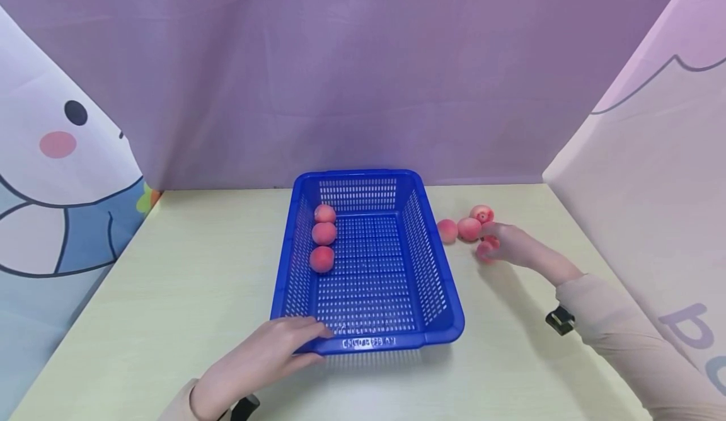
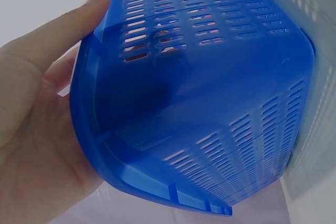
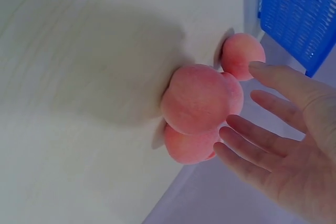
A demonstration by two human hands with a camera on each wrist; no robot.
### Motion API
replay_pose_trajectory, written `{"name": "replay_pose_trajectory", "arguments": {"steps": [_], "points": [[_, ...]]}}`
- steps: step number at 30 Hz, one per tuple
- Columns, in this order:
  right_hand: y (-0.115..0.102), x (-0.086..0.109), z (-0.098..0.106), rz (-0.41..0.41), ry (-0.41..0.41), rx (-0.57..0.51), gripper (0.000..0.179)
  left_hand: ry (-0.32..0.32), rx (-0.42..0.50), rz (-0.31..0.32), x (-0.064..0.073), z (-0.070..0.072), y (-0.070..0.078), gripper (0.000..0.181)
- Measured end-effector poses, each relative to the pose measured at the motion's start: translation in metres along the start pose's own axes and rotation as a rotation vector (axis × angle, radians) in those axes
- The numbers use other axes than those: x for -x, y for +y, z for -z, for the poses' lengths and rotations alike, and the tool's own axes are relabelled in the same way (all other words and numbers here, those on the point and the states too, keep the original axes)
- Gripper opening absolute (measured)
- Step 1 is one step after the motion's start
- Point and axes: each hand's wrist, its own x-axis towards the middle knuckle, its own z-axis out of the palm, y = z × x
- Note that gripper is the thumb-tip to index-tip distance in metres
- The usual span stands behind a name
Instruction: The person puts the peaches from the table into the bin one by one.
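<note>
A blue plastic basket (image 1: 368,343) stands on the table with three peaches (image 1: 324,233) lined up along its left inner side. My left hand (image 1: 272,351) grips the basket's near left corner, thumb outside the rim and fingers over it; the left wrist view shows the basket wall (image 2: 173,93) close up. To the right of the basket lies a cluster of several peaches (image 1: 469,229). Over its nearest peach (image 3: 197,99) is my right hand (image 3: 278,145), fingers spread and slightly bent, fingertips right beside the fruit. In the head view, this hand (image 1: 510,244) partly hides that peach.
The pale table (image 1: 198,282) extends on both sides of the basket. A purple cloth backdrop (image 1: 363,80) rises behind it, with printed cloth panels (image 1: 652,219) at left and right. One peach (image 1: 447,231) lies close against the basket's right side.
</note>
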Motion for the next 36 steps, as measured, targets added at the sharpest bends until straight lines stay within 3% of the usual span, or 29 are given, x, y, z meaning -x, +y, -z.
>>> {"name": "replay_pose_trajectory", "arguments": {"steps": [5,13,21,29,36], "points": [[0.003,0.0,-0.004,0.03,0.029,0.02,0.018,-0.007,0.006,0.004,0.0,-0.001,-0.001,0.019],[0.005,-0.001,-0.009,0.024,-0.002,0.013,0.02,-0.001,-0.003,0.0,0.0,-0.001,-0.001,0.019],[0.011,-0.004,-0.015,0.04,0.005,-0.124,0.035,0.016,-0.002,-0.018,0.0,-0.001,-0.002,0.02],[0.014,-0.005,-0.018,0.014,-0.005,-0.165,0.025,0.008,0.008,-0.01,-0.001,0.0,-0.001,0.02],[0.014,-0.005,-0.02,-0.025,0.0,-0.194,0.027,0.002,0.003,-0.003,0.0,0.0,0.0,0.02]]}}
